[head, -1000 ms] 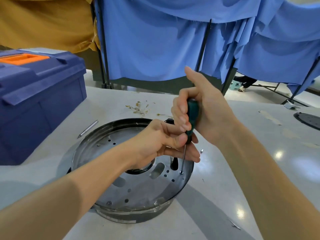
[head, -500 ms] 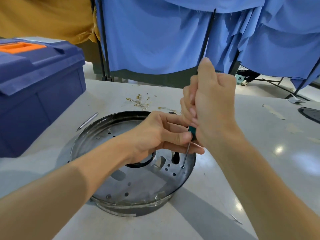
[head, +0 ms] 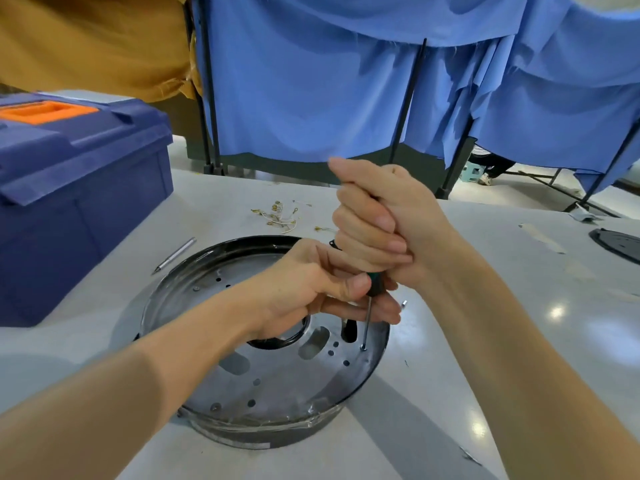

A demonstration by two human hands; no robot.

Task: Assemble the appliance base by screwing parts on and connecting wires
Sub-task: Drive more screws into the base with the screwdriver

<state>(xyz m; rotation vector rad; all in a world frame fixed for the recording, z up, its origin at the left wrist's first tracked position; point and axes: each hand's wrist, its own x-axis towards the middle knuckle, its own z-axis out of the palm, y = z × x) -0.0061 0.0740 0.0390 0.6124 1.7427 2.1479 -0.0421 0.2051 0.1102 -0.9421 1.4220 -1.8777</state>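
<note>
Right hand (head: pixel 384 223) fisted round the screwdriver (head: pixel 375 284) handle, only its green lower end showing. Left hand (head: pixel 311 289) pinches it just below, thumb on the collar, fingers behind the shaft. Tip stands on what looks like a screw (head: pixel 363 348) near the right rim of the round metal base (head: pixel 277 375) on the grey bench (head: pixel 519 323). Blue toolbox (head: pixel 76 188) at left, a metal pin (head: pixel 175 255) between it and the base. Small wires (head: pixel 277 216) lie behind.

Blue toolbox (head: pixel 79 202) with orange handle, left rear of table (head: pixel 214 216) | slim metal rod (head: pixel 175 255) just beside it | blue curtains (head: pixel 311 81) behind | yellow cloth (head: pixel 86 39) upper left | dark flat object (head: pixel 620 244) at right edge
</note>
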